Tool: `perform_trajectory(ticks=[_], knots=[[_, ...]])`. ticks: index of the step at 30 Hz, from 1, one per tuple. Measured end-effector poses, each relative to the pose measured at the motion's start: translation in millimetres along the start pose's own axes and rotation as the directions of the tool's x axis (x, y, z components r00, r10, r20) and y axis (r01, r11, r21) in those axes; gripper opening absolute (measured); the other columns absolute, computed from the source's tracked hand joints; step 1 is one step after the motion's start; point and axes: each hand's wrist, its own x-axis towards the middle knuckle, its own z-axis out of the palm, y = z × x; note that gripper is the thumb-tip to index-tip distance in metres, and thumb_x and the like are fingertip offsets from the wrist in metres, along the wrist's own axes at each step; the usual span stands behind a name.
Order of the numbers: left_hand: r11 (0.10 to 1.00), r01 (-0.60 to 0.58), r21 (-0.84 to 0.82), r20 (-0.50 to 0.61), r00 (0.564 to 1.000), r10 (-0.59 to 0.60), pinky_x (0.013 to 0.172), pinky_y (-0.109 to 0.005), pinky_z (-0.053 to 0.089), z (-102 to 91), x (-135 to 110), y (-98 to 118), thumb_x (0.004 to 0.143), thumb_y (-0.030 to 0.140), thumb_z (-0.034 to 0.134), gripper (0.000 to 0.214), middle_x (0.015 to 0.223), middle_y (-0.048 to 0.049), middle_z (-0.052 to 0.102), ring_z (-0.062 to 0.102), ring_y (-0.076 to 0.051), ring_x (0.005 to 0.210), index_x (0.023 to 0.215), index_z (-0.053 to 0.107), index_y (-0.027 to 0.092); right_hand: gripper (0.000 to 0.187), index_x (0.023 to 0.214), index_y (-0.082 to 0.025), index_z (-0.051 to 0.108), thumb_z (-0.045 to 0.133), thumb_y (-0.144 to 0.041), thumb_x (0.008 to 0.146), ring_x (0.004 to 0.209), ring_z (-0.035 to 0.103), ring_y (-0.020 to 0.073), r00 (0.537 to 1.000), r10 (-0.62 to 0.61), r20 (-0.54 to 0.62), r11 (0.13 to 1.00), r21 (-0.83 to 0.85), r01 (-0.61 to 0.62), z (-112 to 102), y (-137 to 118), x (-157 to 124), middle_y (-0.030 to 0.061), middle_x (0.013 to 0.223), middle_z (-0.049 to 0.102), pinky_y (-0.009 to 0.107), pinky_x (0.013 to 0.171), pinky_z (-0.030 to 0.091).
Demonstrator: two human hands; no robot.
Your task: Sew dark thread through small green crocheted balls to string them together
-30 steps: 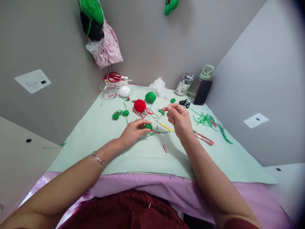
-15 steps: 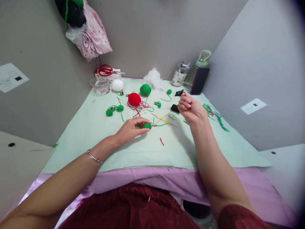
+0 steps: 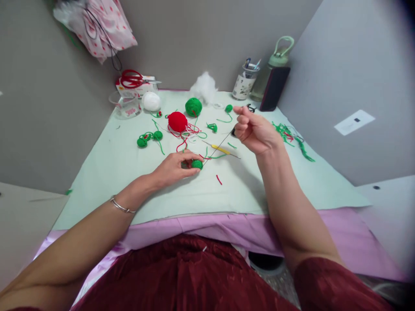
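My left hand (image 3: 171,171) rests on the table with thumb and fingers closed around a small green crocheted piece (image 3: 197,164). A thin dark thread (image 3: 219,147) runs taut from that piece up to my right hand (image 3: 256,131). My right hand is raised above the table, its fingers curled in a pinch on the thread; whether a needle is in the pinch cannot be made out. Between the hands lies a crochet hook (image 3: 221,150) with a yellow grip. A short red yarn piece (image 3: 219,179) lies nearer to me.
Behind the hands are a red yarn ball (image 3: 177,122), a green yarn ball (image 3: 193,106), a white yarn ball (image 3: 151,101) and white stuffing (image 3: 204,87). Red-handled scissors (image 3: 132,79) lie at back left. A pen cup (image 3: 244,85), bottle (image 3: 262,80) and phone (image 3: 275,89) stand back right; yarn scraps (image 3: 292,137) lie right.
My right hand has moved a little left, and the thread between it and the crocheted piece now shows more clearly. My left hand keeps its hold. The camera view has shifted slightly.
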Motion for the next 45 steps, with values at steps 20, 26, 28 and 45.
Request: perform_trajectory(ticks=[20,26,28,45], knots=[[0.956,-0.066,-0.285,-0.266,0.964,-0.013,0.093,-0.031,0.049,-12.6,4,1,0.087,0.035,0.070,0.031,0.120,-0.0056,0.069,0.061,-0.019,0.106,0.116,0.073,0.025,0.041,0.071,-0.020,0.061,0.080,-0.057,0.075,0.046,0.027,0.0051,0.983,-0.104,0.148,0.974,-0.185,0.131,31,12,-21,-0.0065,0.055,0.039,0.022,0.043,0.021],[0.928,-0.093,-0.360,-0.328,0.944,-0.032,0.091,-0.032,0.049,-18.0,6,-1,0.082,0.030,0.076,0.038,0.118,-0.0070,0.070,0.062,-0.021,0.108,0.119,0.070,0.022,0.030,0.085,-0.018,0.076,0.078,-0.048,0.079,0.053,0.039,0.0085,0.956,-0.033,0.292,0.933,-0.335,0.135,53,32,-38,-0.0029,0.060,0.050,0.024,0.049,0.032],[0.928,-0.097,-0.361,-0.357,0.933,-0.042,0.086,-0.031,0.050,-20.0,6,0,0.081,0.030,0.076,0.034,0.110,-0.0060,0.071,0.063,-0.020,0.101,0.114,0.071,0.021,0.029,0.089,-0.019,0.077,0.076,-0.046,0.081,0.057,0.043,0.0095,0.949,-0.024,0.315,0.910,-0.386,0.151,58,37,-41,-0.0003,0.069,0.059,0.025,0.052,0.036],[0.909,-0.134,-0.394,-0.417,0.908,-0.047,0.081,-0.028,0.049,-23.0,7,6,0.074,0.025,0.080,0.032,0.098,-0.0028,0.067,0.060,-0.016,0.092,0.102,0.066,0.020,0.028,0.082,-0.016,0.072,0.074,-0.044,0.081,0.055,0.046,0.0087,0.949,0.061,0.308,0.895,-0.438,0.085,63,50,-40,-0.0004,0.068,0.058,0.024,0.050,0.037]])
